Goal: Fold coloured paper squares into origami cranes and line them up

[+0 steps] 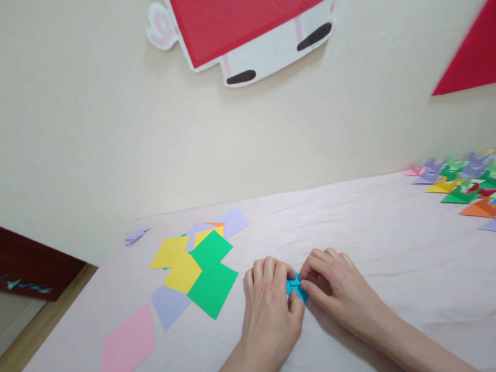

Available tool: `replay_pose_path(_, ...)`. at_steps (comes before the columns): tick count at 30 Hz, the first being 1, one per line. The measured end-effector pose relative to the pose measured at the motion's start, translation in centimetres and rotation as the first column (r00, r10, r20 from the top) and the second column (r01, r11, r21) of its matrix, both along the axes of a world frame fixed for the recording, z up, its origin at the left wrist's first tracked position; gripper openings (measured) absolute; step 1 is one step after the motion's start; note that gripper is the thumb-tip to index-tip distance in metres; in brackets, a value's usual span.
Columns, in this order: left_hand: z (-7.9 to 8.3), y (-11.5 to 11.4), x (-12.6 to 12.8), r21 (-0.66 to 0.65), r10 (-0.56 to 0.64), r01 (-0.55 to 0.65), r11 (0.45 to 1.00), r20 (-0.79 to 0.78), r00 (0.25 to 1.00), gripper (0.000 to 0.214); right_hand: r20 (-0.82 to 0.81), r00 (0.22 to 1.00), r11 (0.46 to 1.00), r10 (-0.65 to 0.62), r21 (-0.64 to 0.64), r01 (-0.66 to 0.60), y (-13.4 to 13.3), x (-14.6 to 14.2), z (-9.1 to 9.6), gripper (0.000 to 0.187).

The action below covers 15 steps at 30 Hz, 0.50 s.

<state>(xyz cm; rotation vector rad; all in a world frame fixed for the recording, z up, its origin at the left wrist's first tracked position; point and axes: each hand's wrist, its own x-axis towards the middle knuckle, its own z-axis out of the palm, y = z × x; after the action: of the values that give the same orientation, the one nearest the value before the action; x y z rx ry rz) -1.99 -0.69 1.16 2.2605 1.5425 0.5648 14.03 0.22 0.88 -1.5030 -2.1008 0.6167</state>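
Note:
A small piece of folded blue paper [297, 290] lies low over the pale cloth, between my two hands. My left hand [272, 299] rests on the cloth with thumb and index finger closed on the paper's left side. From the right, my right hand [337, 276] pinches its edge between thumb and fingertips. Fingers cover much of the paper, so its full folded shape is hidden. To the left of my hands lie loose square sheets: green [214, 290], yellow [183, 272], lavender [170, 307] and pink [127, 350].
Rows of folded paper figures [486, 207] in many colours stand at the right back. A small folded lavender piece [136, 236] lies at the back left. Behind the cloth [364, 222] rises a wall [270, 143] with a red-and-white cutout [259, 17].

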Motion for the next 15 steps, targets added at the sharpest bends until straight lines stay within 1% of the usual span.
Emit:
replay_pose_path(3,0.0,0.0,0.0,-0.001,-0.009,0.009,1.0,0.003,1.0,0.018,0.023,1.0,1.0,-0.018,-0.001,0.018,0.1,-0.2,0.1,0.006)
replay_pose_path(10,0.4,0.1,-0.5,-0.007,-0.03,0.03,1.0,0.027,0.999,0.019,-0.038,0.999,0.999,0.03,-0.041,-0.032,0.5,0.5,-0.2,0.023)
replay_pose_path(15,0.3,0.2,-1.0,-0.019,-0.06,0.061,0.998,0.058,0.997,0.019,-0.062,0.997,0.998,0.045,-0.035,-0.047,0.7,0.8,-0.2,0.025)
